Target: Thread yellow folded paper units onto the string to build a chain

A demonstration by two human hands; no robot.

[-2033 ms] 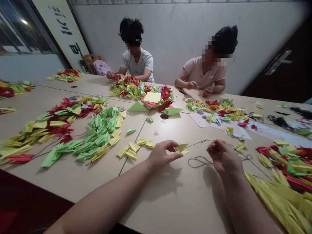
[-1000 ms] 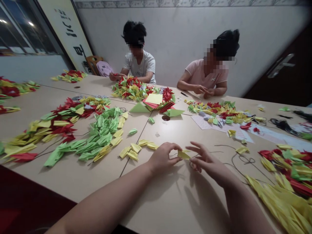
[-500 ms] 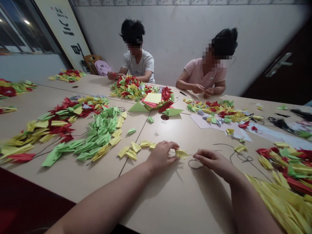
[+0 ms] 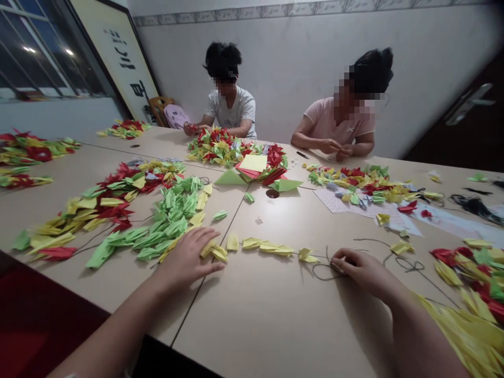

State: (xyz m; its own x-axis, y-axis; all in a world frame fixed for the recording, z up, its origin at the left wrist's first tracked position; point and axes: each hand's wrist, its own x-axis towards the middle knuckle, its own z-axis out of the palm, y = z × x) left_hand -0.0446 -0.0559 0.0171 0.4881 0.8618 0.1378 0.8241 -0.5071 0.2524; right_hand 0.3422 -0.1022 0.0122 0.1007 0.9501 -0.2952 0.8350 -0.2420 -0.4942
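My left hand [image 4: 192,257] lies over the left end of a row of yellow folded papers, fingers apart, touching a yellow folded piece [image 4: 216,252]. More yellow pieces [image 4: 271,248] run to the right along a dark cord. A single yellow piece [image 4: 308,255] hangs on that cord near my right hand [image 4: 349,262], whose thumb and fingers are pinched on the cord [image 4: 323,278], which makes a small loop. Left of my left hand is a green folded paper chain [image 4: 165,220].
Two people, one in a white shirt [image 4: 232,113], one in a pink shirt [image 4: 342,123], sit across the table [image 4: 252,304]. Colourful paper piles [image 4: 224,147] lie before them. Yellow strands [image 4: 464,325] are at the right, beside a red-green-yellow heap [image 4: 480,262].
My left hand has let go of the yellow piece near my right hand and moved left to the row's far end, its fingers opening. My right hand still pinches the cord. The view has shifted.
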